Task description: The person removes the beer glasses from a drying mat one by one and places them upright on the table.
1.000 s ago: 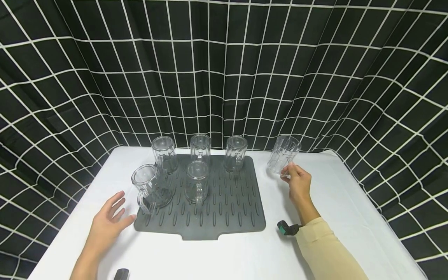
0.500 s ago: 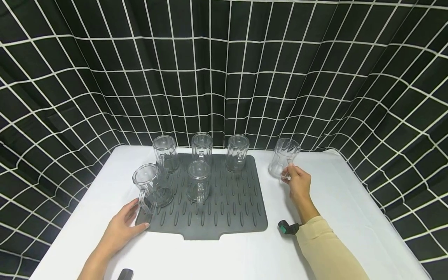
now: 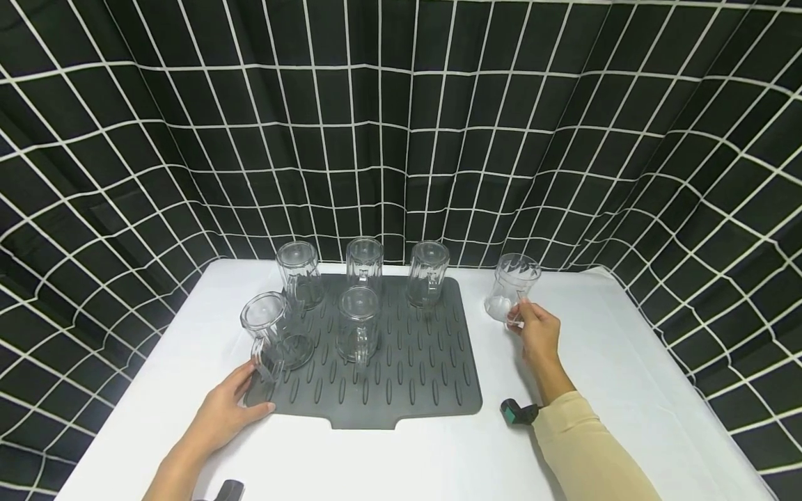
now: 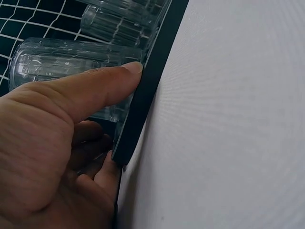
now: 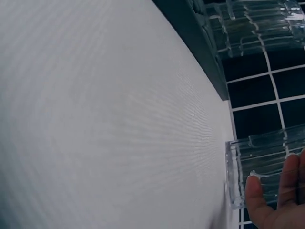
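My right hand (image 3: pixel 537 330) pinches the handle of a clear glass mug (image 3: pixel 506 285) standing mouth up on the white table, right of the grey drying mat (image 3: pixel 413 376). In the right wrist view, thumb and fingertips of that hand show against the mug's side (image 5: pixel 259 157). My left hand (image 3: pixel 219 414) lies at the mat's near left corner, with its thumb along the front edge and its other fingers by the left side. The left wrist view shows the thumb at the mat's edge (image 4: pixel 147 90). Just beyond is an upside-down glass mug (image 3: pixel 266 327) with its handle facing the hand.
More upside-down glass mugs stand on the mat: one at front middle (image 3: pixel 358 323), others along the back (image 3: pixel 299 271). A black gridded cloth (image 3: pixel 401 139) surrounds the table (image 3: pixel 438 459) at back and sides. Camera mounts (image 3: pixel 519 412) sit at the wrists.
My left hand has moved right and inward to the mat's corner. The glass mug in my right hand has come down slightly and stands straighter; the mugs on the mat have stayed put.
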`<state>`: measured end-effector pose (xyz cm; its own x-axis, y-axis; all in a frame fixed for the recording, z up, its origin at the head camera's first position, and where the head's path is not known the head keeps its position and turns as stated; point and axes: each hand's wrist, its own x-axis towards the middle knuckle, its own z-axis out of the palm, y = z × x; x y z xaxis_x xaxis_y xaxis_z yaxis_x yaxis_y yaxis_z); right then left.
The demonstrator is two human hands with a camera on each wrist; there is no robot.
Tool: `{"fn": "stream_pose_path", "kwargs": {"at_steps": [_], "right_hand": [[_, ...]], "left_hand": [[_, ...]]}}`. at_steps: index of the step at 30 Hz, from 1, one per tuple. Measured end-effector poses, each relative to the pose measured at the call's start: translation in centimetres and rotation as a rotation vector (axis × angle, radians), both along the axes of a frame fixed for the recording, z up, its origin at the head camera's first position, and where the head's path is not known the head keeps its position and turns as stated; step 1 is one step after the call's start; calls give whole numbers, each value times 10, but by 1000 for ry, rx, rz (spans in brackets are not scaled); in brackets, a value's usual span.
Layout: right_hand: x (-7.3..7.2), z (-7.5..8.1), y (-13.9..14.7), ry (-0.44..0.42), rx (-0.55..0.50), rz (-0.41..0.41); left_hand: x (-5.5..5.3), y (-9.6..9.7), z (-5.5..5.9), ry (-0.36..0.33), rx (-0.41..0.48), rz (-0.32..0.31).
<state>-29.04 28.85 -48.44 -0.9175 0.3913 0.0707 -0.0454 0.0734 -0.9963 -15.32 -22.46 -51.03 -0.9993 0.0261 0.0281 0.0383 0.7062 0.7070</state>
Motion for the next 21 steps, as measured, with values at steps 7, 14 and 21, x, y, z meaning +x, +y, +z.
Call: {"fn": "stream_pose_path", "kwargs": {"at_steps": [7,14,21], "right_hand": [[1,-1,0,-16,-14,-24],[10,10,3,-72,80,-110],[33,25,8,24,162,-299]], "left_hand": [[-1,0,-1,-11,-3,0],[-1,1,-3,-1,-3,-1],[0,0,-1,-7,-20,8]]}}
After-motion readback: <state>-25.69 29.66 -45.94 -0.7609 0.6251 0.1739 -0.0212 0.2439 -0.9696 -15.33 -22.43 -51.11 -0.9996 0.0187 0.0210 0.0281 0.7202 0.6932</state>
